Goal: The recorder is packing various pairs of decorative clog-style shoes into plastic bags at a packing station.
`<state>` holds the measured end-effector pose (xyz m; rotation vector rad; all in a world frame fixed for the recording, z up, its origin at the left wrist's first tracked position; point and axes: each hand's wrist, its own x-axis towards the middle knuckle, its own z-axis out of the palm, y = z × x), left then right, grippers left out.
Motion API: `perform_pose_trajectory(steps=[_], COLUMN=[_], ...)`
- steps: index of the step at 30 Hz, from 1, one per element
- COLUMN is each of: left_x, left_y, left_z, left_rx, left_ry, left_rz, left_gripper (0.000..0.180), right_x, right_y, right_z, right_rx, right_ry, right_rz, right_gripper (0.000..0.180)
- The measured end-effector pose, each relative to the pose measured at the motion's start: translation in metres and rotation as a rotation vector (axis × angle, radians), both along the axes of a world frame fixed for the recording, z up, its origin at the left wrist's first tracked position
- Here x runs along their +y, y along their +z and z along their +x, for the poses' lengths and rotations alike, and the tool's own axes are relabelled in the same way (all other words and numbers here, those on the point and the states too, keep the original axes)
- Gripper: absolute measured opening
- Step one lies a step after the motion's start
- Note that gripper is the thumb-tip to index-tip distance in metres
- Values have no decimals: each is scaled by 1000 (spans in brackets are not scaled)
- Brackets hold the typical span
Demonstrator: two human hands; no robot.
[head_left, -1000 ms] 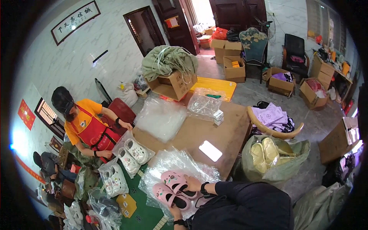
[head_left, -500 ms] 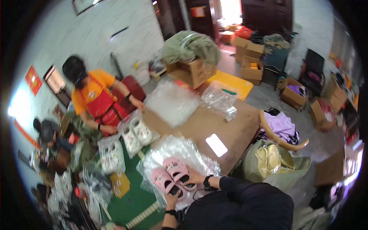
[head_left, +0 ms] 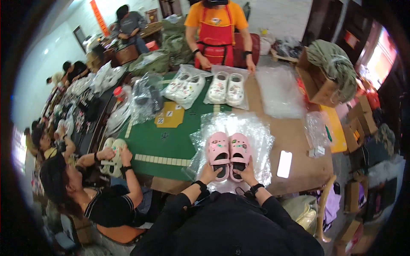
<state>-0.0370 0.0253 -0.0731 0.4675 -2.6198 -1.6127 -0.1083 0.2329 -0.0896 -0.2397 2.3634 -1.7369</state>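
A pair of pink clogs with small charms stands side by side in front of me, toes pointing away. The left clog (head_left: 218, 144) is gripped at its heel end by my left hand (head_left: 209, 174), fingers closed on its outer side. My right hand (head_left: 246, 173) grips the right clog (head_left: 240, 144) the same way, thumb near the heel opening. Under and around the pair spreads a stack of clear plastic bags (head_left: 261, 141). A white phone (head_left: 284, 164) with a bright screen lies to the right of them.
Across the table a person in a red apron (head_left: 217, 51) touches bagged white clogs (head_left: 226, 89); another bagged pair (head_left: 184, 88) lies beside it. At left a seated person handles pale clogs (head_left: 112, 158). More clear bags (head_left: 279, 91) lie beyond the phone. A curved wooden armrest (head_left: 325, 209) stands at right.
My view has swung left, so the table now appears squarer and more co-workers show at left. Both hands remain on the pink clogs, which now point straight away from me.
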Motion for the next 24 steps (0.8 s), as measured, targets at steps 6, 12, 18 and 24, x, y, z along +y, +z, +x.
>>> perform_pose_trajectory(steps=[6,12,18,24], left_x=[-1,-3,-17,-14], left_y=[-11,-15,-27,-7], left_z=[4,3,2,0], left_rx=[-87,-71,-88,-158], left_ry=[68,79,-19,-159], left_rz=[-137,-144,-95,-244], left_gripper=[56,47,63,101], right_x=[-5,-3,-6,5], right_y=[8,11,12,1], right_z=[-3,-9,-10,-13], right_rx=[-10,-18,-72,-88], right_ry=[-30,-168,-172,65], right_rz=[-16,179,177,57], right_gripper=[95,55,53,112])
